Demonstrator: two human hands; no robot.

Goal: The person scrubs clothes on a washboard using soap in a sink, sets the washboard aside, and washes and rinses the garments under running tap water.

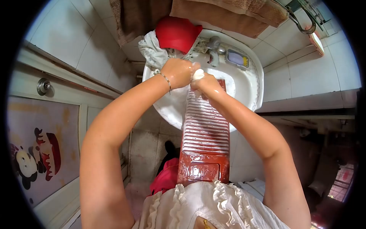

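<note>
Left hand [178, 74] and right hand [206, 84], fists together, grip a small white cloth [198, 74] over the far end of the washboard [206, 131]. It crosses the sink's [260, 84] near edge toward the shirt [198, 204], probably so the body braces it and suds drain inward.
</note>
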